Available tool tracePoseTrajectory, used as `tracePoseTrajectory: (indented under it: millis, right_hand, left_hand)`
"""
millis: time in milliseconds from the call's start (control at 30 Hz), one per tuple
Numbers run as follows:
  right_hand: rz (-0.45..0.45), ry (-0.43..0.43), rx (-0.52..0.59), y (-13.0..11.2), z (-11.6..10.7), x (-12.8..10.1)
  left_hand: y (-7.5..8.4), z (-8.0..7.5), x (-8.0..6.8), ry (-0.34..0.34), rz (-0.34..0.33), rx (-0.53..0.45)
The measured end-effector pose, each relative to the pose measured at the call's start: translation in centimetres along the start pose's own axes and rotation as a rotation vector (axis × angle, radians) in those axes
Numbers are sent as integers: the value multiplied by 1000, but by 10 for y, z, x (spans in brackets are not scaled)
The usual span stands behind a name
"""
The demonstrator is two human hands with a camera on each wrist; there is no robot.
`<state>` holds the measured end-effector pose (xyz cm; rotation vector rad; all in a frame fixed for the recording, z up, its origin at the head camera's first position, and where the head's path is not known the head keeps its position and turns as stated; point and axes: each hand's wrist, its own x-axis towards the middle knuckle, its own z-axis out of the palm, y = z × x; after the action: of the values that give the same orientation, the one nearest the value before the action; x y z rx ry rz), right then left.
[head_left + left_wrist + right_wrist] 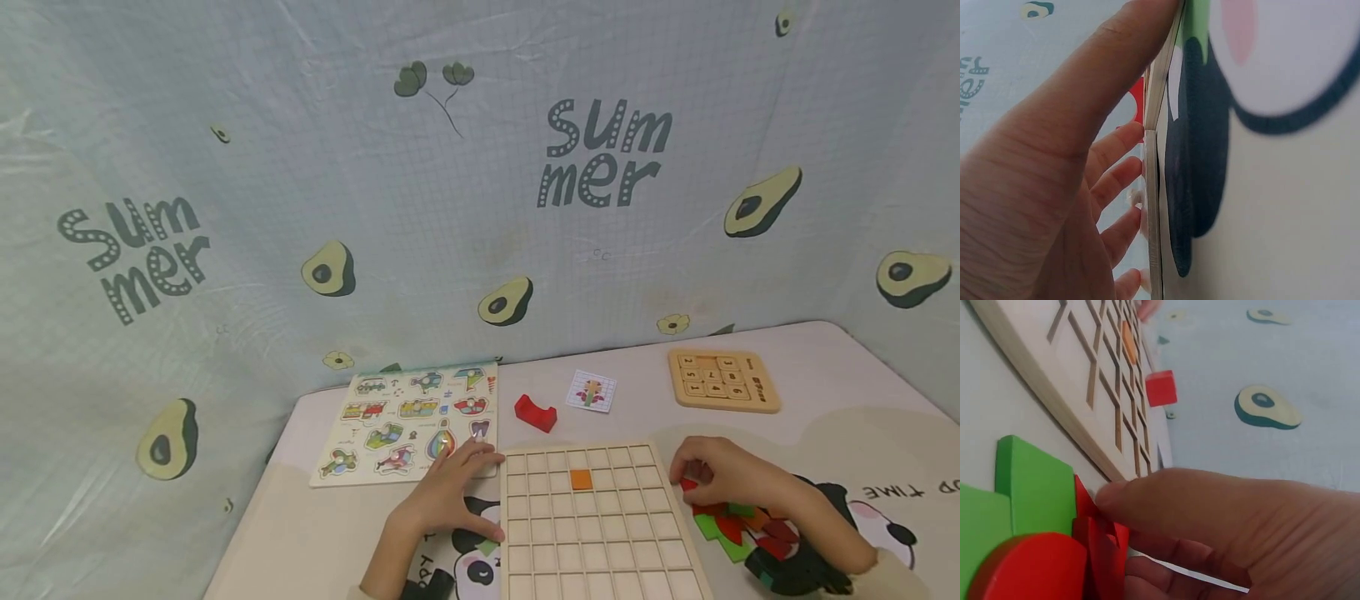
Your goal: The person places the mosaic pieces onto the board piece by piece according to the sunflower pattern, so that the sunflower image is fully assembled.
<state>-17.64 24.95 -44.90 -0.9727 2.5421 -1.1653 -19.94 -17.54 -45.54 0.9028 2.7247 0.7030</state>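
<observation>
Overhead, "Summer" repeats on the backdrop; the left hand rests, fingers spread, on the pale wooden grid board. The left wrist view shows fingers against its edge. The right wrist view shows the right hand pinching a red puzzle piece.

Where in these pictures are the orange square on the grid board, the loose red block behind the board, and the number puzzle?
orange square (581,479): head view, centre of its top face.
red block (535,412): head view, middle of its front side.
number puzzle (723,379): head view, centre of its tiles.
</observation>
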Motion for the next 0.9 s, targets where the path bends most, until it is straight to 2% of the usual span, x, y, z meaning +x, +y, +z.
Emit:
tracePoseTrajectory:
  millis: [233, 433, 667, 900]
  right_hand:
    - [53, 29, -47, -1, 0, 1]
    - [21, 65, -72, 1, 2, 2]
    - [29, 98, -111, 2, 2, 4]
    - [-30, 194, -172, 4, 4, 5]
  left_hand:
    - [-1, 1, 0, -1, -2, -3]
    - [1, -1, 0, -2, 15, -15]
    - [1, -1, 0, -1, 17, -11]
    - [1, -1, 0, -3, 14, -16]
